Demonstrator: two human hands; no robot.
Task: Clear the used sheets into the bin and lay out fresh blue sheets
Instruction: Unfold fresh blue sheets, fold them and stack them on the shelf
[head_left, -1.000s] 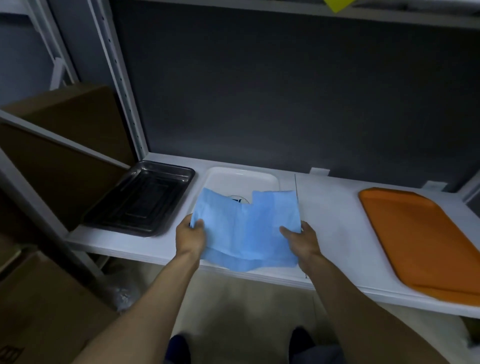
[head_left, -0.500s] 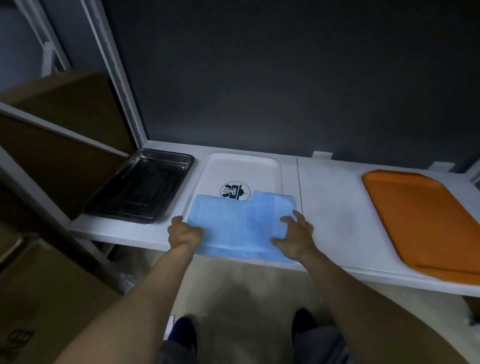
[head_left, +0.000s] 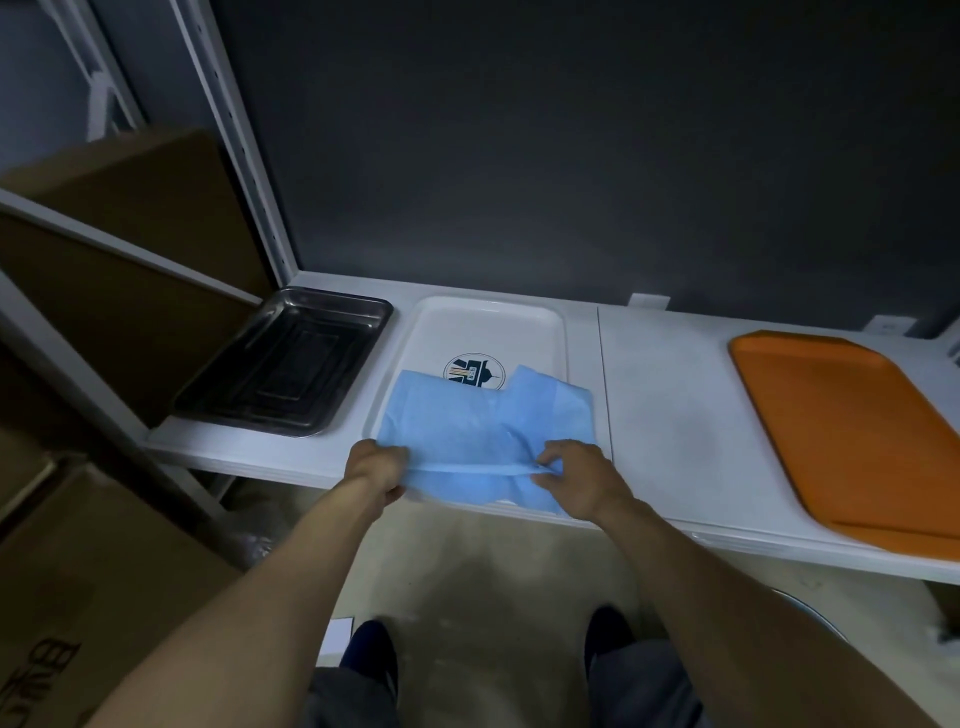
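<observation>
A long white shelf (head_left: 675, 415) runs across the middle of the frame. An orange tray (head_left: 841, 431) lies at the right. A dark metal tray (head_left: 291, 364) lies at the left. A white tray (head_left: 483, 327) sits in the middle, and the blue sheet (head_left: 467, 421) lies over its near half. The left hand (head_left: 376, 467) is curled around the sheet's near left corner. The right hand (head_left: 576, 478) pinches its near right edge.

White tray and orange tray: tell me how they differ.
The white tray bears a round printed emblem; the orange tray is plain. A blue sheet covers the white tray's near half; the orange tray lies bare. Both are rimmed trays lying flat on the white shelf.
</observation>
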